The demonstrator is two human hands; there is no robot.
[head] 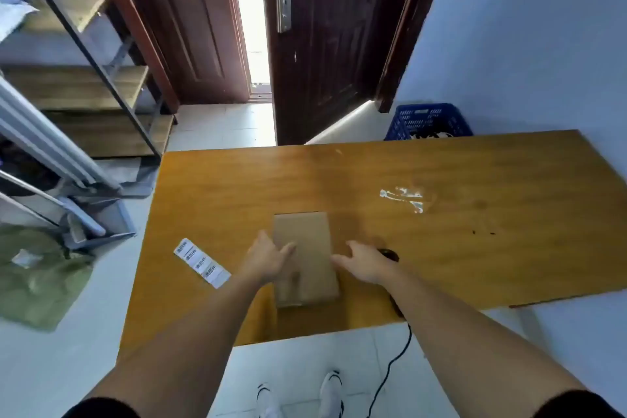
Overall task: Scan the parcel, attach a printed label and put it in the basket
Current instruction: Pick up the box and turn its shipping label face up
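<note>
A flat brown cardboard parcel (305,248) lies near the front edge of the wooden table (441,173). My left hand (268,256) rests on the parcel's left edge, fingers spread. Beside its right edge hovers my right hand (363,263), fingers apart, holding nothing. A black scanner (389,254) lies just behind that hand, mostly hidden, its black cable (390,370) trailing off the table's front. To the left of the parcel lies a white strip of printed labels (202,263). A blue plastic basket (428,120) stands on the floor beyond the table's far right.
Scraps of clear tape (405,196) stick to the table right of centre. A metal shelf rack (78,78) stands at the left. A green bag (37,275) lies on the floor. A dark door (322,44) stands ajar ahead. My white shoes (298,397) show below.
</note>
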